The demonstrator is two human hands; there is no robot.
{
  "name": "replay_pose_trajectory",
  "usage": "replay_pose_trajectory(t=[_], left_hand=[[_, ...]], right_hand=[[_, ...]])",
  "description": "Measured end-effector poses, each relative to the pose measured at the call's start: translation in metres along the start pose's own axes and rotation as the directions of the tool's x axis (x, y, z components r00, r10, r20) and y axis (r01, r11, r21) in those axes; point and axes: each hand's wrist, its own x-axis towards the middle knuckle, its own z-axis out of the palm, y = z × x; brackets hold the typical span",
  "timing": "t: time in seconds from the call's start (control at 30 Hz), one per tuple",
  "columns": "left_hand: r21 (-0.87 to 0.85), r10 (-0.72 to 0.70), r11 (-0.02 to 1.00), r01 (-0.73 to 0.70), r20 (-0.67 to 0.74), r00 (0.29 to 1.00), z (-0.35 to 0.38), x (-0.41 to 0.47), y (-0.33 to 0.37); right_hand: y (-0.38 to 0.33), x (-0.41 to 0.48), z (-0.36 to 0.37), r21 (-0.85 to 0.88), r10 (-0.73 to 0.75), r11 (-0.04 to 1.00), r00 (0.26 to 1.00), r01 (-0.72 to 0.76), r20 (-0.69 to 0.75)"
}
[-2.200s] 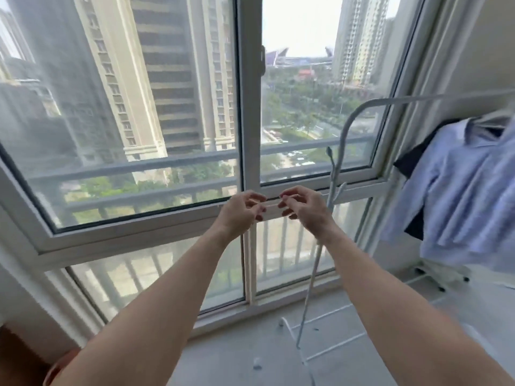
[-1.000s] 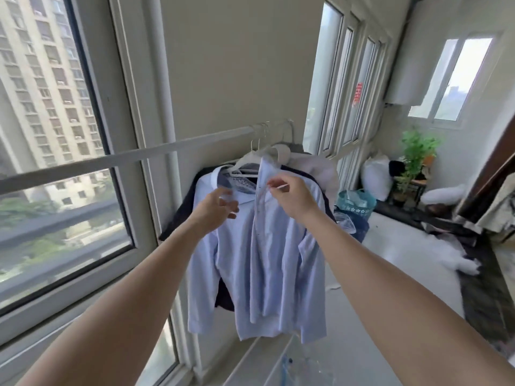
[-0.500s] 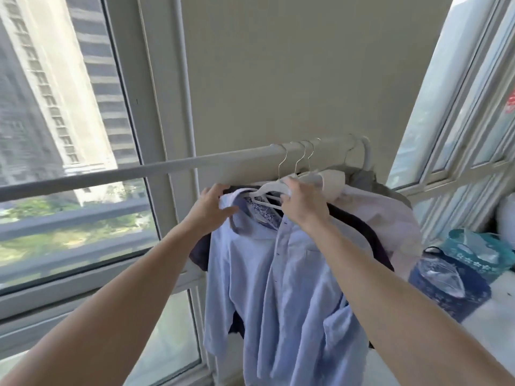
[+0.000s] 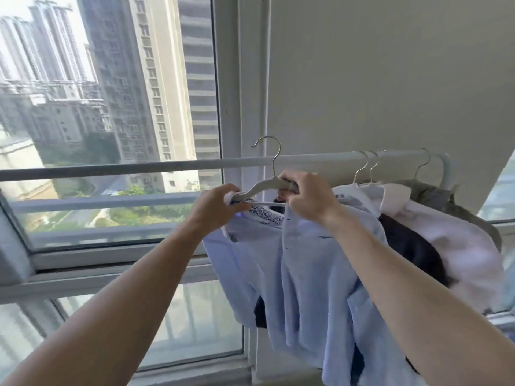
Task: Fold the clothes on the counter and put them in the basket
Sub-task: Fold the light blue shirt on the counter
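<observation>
A light blue shirt (image 4: 306, 268) hangs from a white hanger (image 4: 262, 188) whose metal hook is off the white rail (image 4: 167, 164) and points up in front of it. My right hand (image 4: 309, 199) grips the hanger's right shoulder. At the hanger's left end my left hand (image 4: 216, 208) holds the hanger together with the shirt's collar. No basket or counter is in view.
Further right on the rail hang a pale pink shirt (image 4: 451, 240), a dark garment (image 4: 412, 249) and a grey one (image 4: 446, 201) on wire-hooked hangers. A large window (image 4: 111, 107) lies behind, a beige wall (image 4: 390, 73) to its right.
The hanger with the blue shirt has come off the rail and been pulled left, away from the other hangers. Both hands moved left with it.
</observation>
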Motion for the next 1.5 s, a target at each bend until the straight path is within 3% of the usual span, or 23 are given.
replay_pose_trajectory(t=[0.17,0.3,0.4,0.57,0.73,0.9,1.07,1.2,1.3,1.5], left_hand=[[-0.013,-0.049,0.999,0.051,0.102,0.994,-0.094,-0.091,-0.082],[-0.032,-0.109,0.992,0.122,0.274,0.956,-0.181,-0.183,-0.143],[-0.011,-0.133,0.99,0.142,0.291,0.947,-0.242,-0.248,-0.189],[-0.042,-0.24,0.968,0.249,0.15,0.959,-0.33,-0.356,-0.266],[-0.055,-0.406,0.91,0.41,0.075,0.911,-0.409,-0.438,-0.335],[-0.022,-0.553,0.833,0.553,-0.058,0.831,-0.49,-0.511,-0.41],[0.017,-0.683,0.714,0.7,-0.202,0.702,-0.574,-0.583,-0.489],[0.04,-0.754,0.614,0.789,-0.265,0.601,-0.649,-0.613,-0.552],[0.03,-0.758,0.602,0.798,-0.293,0.583,-0.691,-0.615,-0.584],[0.019,-0.811,0.506,0.862,-0.33,0.483,-0.781,-0.688,-0.644]], right_hand=[[-0.108,-0.01,0.067,0.041,-0.093,0.995,0.988,0.089,0.121],[-0.213,-0.029,0.133,0.141,-0.206,0.974,0.949,0.177,0.236],[-0.29,-0.051,0.188,0.216,-0.282,0.95,0.915,0.224,0.29],[-0.416,-0.084,0.271,0.378,-0.418,0.884,0.823,0.273,0.384],[-0.515,-0.1,0.348,0.499,-0.572,0.794,0.703,0.346,0.423],[-0.614,-0.101,0.441,0.511,-0.618,0.782,0.552,0.357,0.56],[-0.713,-0.082,0.543,0.523,-0.67,0.739,0.384,0.424,0.635],[-0.828,-0.074,0.617,0.639,-0.783,0.617,0.281,0.459,0.554],[-0.92,-0.08,0.639,0.785,-0.859,0.509,0.267,0.354,0.436],[-1.077,-0.094,0.699,0.9,-0.926,0.377,0.101,0.22,0.364]])
